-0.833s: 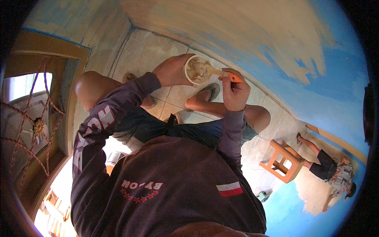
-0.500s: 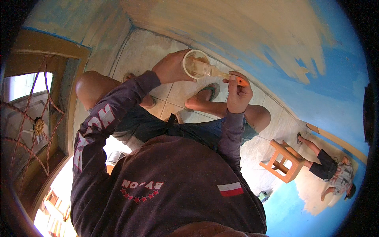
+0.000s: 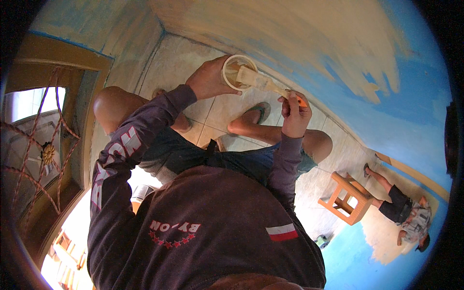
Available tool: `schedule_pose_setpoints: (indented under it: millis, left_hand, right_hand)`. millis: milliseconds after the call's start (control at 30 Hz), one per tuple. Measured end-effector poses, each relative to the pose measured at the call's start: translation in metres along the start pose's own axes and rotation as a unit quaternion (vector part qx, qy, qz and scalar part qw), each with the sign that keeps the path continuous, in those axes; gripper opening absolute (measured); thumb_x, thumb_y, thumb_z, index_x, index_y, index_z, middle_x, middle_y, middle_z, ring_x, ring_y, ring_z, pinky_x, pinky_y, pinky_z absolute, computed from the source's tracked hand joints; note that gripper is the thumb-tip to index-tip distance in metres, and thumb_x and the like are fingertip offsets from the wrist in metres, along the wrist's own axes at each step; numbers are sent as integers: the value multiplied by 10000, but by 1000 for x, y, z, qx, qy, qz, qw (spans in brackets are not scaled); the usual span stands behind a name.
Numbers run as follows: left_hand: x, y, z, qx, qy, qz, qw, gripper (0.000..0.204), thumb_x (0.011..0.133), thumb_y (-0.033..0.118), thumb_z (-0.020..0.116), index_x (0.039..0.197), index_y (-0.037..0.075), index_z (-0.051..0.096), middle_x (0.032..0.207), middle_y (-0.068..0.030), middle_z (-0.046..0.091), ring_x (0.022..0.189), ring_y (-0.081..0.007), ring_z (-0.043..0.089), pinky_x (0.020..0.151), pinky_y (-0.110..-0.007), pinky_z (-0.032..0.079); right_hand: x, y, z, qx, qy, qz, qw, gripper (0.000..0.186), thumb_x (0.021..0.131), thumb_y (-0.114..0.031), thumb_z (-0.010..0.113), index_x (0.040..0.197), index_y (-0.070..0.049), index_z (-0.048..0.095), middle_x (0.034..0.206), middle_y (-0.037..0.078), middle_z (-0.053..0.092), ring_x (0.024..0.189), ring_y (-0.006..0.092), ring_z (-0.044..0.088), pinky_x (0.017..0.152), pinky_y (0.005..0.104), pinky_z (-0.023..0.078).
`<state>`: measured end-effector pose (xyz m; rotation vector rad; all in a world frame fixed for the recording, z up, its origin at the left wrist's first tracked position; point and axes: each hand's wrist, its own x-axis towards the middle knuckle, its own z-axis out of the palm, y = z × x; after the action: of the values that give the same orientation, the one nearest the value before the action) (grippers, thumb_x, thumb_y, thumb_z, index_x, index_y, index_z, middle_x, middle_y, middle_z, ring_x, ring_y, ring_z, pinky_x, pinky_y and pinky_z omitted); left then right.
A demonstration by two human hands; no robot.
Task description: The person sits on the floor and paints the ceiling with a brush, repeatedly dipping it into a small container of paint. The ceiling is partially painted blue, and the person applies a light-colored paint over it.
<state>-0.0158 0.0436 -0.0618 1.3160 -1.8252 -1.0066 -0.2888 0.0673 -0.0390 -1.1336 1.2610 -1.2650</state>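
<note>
My left hand [image 3: 209, 77] is wrapped around the side of a round white paint cup [image 3: 225, 69], whose open mouth faces me. Pale cream paint coats its inside. In my right hand [image 3: 296, 116] is a paintbrush [image 3: 261, 81] with an orange handle, the fingers closed round the grip. Its wide bristles, loaded with cream paint, lie over the cup's right rim with the tip above the opening. Whether the bristles touch the rim I cannot tell.
Ahead and to the right rises a wall [image 3: 411, 106], part blue, part cream. An orange plastic stool [image 3: 360, 210] stands on the tiled floor [image 3: 309, 193] at right, beside another person [image 3: 403, 208]. A wooden door frame [image 3: 63, 53] with twisted bars is on the left.
My right hand has shifted slightly right and down, drawing the brush partly out over the cup's rim. The cup has moved slightly up and left. The other person's arm and head have moved.
</note>
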Motion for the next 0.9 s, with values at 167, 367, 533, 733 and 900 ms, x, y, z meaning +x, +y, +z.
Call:
schedule_pose_setpoints:
  millis: [167, 367, 533, 733, 900]
  left_hand:
    - [0, -2, -1, -12, 8, 10, 1000, 824, 677, 292, 911, 1345, 52, 495, 1235, -154, 652, 1140, -312, 642, 977, -409, 525]
    - [2, -26, 6, 5, 10, -16, 1000, 751, 701, 274, 887, 1318, 45, 524, 1233, -154, 653, 1125, -302, 647, 966, -402, 527]
    - [5, -49, 11, 3, 14, -29, 999, 732, 708, 285, 888, 1312, 65, 539, 1251, -138, 653, 1160, -283, 639, 994, -401, 515]
    - [6, -63, 12, -10, 38, -53, 998, 763, 694, 299, 894, 1318, 55, 530, 1250, -140, 648, 1146, -286, 640, 982, -394, 515]
    - [11, -70, 10, 14, 72, -52, 996, 798, 673, 311, 921, 1323, 73, 523, 1266, -129, 650, 1170, -268, 635, 990, -392, 516]
  right_hand:
    - [1, 5, -5, 19, -1, 25, 1000, 184, 993, -181, 619, 1058, -27, 695, 784, 87, 704, 525, 30, 432, 454, 182, 309]
    - [15, 9, -28, -209, -169, 91, 959, 223, 969, -155, 642, 1128, -6, 683, 822, 41, 719, 628, 74, 549, 587, 241, 461]
    - [19, 29, -22, -222, -253, 137, 932, 245, 999, -166, 603, 1173, -3, 662, 838, 14, 695, 633, 53, 503, 562, 220, 421]
    - [24, 57, -15, -183, -247, 125, 943, 254, 1008, -211, 574, 1145, -19, 668, 847, 18, 670, 674, 77, 546, 604, 254, 463]
    - [40, 74, -8, -159, -221, 119, 955, 252, 1011, -189, 573, 1174, -17, 658, 865, 12, 668, 643, 59, 503, 566, 233, 427]
